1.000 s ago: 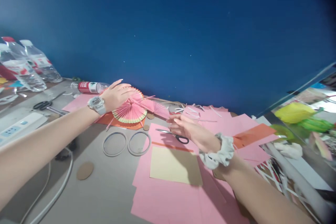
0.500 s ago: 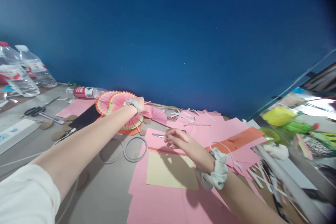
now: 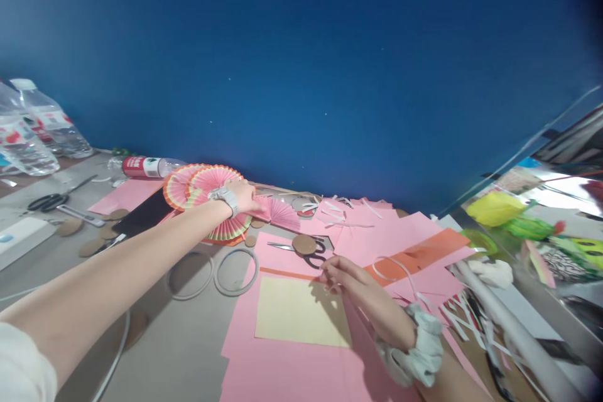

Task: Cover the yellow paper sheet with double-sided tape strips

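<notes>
My left hand (image 3: 245,198), with a watch on its wrist, reaches far over the round pink and yellow paper fans (image 3: 207,185). Its fingers are held together at the edge of a small pink folded fan (image 3: 282,213). My right hand (image 3: 346,276), with a grey scrunchie on its wrist, hovers over the pink sheets (image 3: 282,364) with fingers loosely curled and nothing in them. Its fingertips are at the corner of a cream sheet (image 3: 296,311). Just beyond them lie scissors (image 3: 315,259) with a brown cardboard disc (image 3: 304,244) on top.
Two thin rings (image 3: 235,270) lie left of the pink sheets. Further left are a black slab (image 3: 141,217), several cardboard discs, black scissors (image 3: 44,202), a power strip (image 3: 19,232) and water bottles (image 3: 47,122). An orange sheet (image 3: 419,251) and paper strips lie right. A blue wall stands behind.
My left hand moved from lying flat on the fans to reaching past them to the small pink fan. My right hand drew back from the scissors, and a cardboard disc now lies on them.
</notes>
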A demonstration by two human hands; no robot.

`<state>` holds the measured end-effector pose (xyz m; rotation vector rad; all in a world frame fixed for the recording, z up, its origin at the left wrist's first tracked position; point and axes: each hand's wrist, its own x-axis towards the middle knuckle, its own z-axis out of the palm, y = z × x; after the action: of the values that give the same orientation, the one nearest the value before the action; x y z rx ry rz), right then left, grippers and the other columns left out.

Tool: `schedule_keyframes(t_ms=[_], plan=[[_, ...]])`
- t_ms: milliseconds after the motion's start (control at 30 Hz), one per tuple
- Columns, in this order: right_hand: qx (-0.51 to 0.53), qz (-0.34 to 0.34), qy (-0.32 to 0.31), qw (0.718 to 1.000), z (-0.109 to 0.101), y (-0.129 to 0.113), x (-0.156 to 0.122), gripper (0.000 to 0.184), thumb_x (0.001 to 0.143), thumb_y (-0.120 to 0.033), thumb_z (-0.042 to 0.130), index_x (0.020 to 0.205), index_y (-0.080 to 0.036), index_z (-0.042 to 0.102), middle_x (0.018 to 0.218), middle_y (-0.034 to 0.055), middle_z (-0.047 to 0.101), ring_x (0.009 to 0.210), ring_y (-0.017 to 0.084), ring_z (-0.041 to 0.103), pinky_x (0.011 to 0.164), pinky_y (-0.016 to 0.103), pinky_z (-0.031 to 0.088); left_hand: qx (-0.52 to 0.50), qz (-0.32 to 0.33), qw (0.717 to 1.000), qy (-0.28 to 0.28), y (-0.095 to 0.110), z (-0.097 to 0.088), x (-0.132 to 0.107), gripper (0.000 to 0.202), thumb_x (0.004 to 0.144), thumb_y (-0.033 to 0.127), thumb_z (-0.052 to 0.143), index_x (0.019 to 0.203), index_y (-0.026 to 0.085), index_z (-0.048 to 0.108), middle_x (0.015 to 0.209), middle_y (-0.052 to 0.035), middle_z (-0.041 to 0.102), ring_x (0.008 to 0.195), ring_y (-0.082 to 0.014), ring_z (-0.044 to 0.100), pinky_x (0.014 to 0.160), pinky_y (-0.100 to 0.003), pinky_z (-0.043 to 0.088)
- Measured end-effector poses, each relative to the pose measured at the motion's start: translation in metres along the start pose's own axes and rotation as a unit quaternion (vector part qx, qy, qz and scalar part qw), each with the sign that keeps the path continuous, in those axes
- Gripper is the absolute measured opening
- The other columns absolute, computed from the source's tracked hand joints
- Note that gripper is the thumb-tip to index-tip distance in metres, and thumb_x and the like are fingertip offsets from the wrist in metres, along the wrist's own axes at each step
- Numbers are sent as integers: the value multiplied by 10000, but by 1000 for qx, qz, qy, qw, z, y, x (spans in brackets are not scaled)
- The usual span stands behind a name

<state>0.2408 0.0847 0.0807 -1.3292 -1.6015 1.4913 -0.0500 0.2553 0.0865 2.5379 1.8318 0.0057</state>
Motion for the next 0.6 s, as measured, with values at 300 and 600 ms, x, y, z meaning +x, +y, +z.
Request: schedule_keyframes(t_ms=[300,600], plan=[[-58,-46,4,997,22,-20,2,171,899,-346,434,821,-209,503,775,-18,504,773,132,502,742,265,370,9,220,975,43,18,16,-21,317,890,319,539,1163,159,524,1171,-83,548,990,-208,574,825,-417,492],[-29,-54,12,998,22,-11,-14,217,908,-380,405,809,-203,483,762,-4,498,747,140,500,724,276,392,-114,154,976,103,7,-27,-10,308,893,317,535,1156,158,527,1152,-81,557,968,-200,582,811,-406,499]])
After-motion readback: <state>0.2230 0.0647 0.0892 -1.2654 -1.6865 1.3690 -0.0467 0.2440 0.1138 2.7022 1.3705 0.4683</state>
